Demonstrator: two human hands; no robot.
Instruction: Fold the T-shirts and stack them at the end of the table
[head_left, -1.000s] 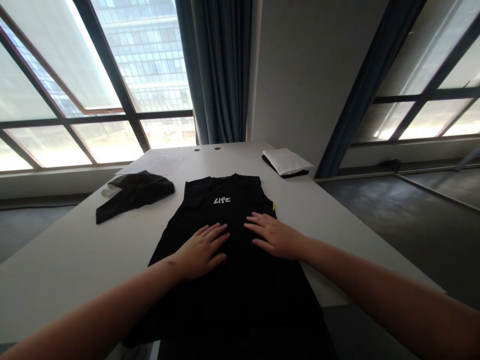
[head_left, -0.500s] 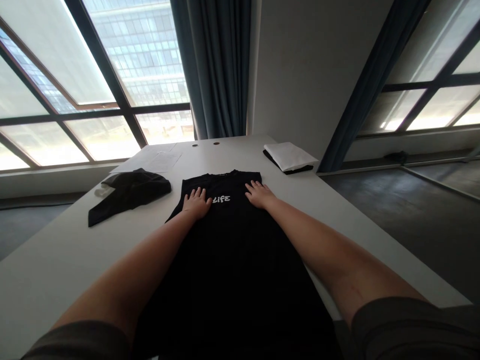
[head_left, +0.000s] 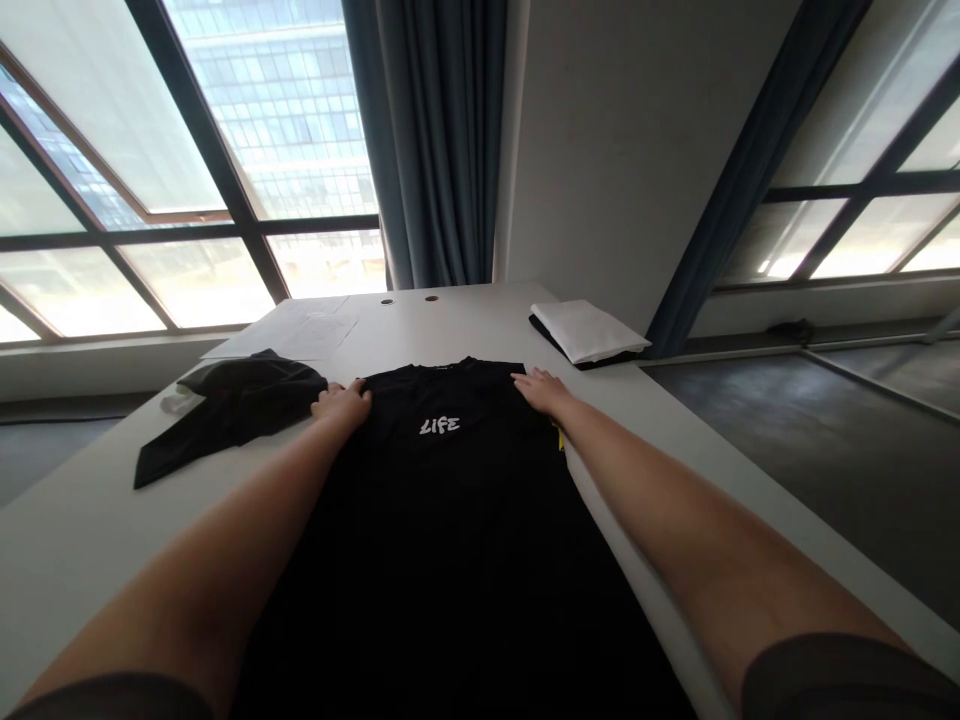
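Black shirt between outstretched arms: left fingers curled, right fingers straighter, both grips unclear.

Both hands have moved outward and apart from mid-shirt: the left hand, with fingers now bent, has reached the left shoulder edge of the black shirt, left of the frame's centre, and overlaps the right end of the dark cloth in view; the right hand has gone to the right shoulder edge. The white print, partly covered half a second ago, now shows whole, and the yellow patch is visible again.
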